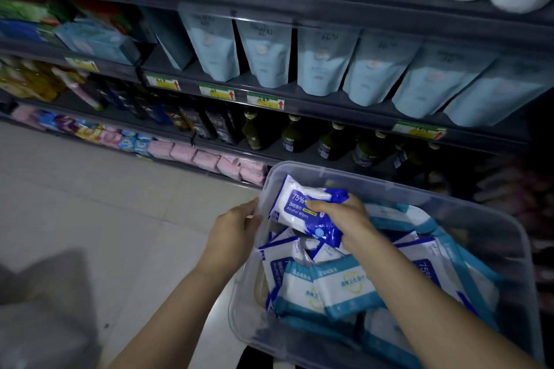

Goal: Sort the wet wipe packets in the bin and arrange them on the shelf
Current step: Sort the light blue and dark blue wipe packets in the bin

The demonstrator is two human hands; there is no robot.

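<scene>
Shop (price-tagged shelves)

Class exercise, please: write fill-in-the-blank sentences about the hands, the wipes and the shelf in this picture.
The right hand grips a packet printed "75% ____ Wipes".
The left hand touches the clear bin at its rim and holds no ____.
The pouches on the shelf are light ____.
Missing words: Alcohol; packet; blue.
</scene>
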